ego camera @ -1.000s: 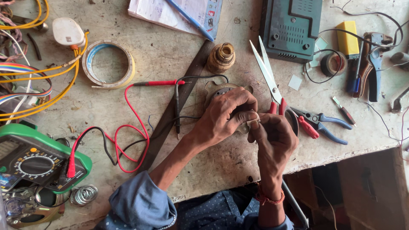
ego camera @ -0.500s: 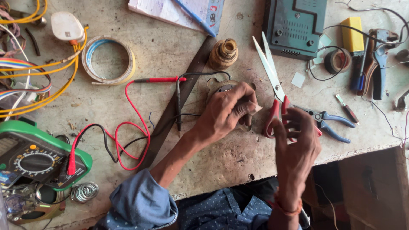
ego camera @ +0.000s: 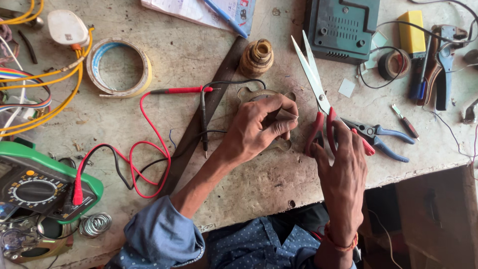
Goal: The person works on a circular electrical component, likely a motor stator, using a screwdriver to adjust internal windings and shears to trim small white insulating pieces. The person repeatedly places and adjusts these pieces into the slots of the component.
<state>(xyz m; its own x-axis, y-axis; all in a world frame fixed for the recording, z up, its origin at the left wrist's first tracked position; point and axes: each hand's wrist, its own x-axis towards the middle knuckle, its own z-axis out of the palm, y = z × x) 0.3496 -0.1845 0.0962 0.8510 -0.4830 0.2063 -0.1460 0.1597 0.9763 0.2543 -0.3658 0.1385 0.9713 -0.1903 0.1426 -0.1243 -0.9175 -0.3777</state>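
Red-handled scissors (ego camera: 318,107) lie on the table (ego camera: 259,179), blades pointing to 11 o'clock; the right hand (ego camera: 343,169) has its fingers spread loosely over the handle loops. At 9 o'clock of it the left hand (ego camera: 261,127) pinches a small thin piece (ego camera: 289,117), too small to tell, over a flat metal part (ego camera: 264,94). One pair of blue-handled pliers (ego camera: 381,137) lies just beside the scissors at 3 o'clock. One tape roll (ego camera: 119,67), one green multimeter (ego camera: 42,184) and two probe leads, one red (ego camera: 149,144) and one black (ego camera: 204,114), sit around 9 o'clock.

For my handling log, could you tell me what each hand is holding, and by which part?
The right hand rests on the red handles of the scissors, not lifting them. The left hand pinches a small part over a metal piece; which part cannot be told.
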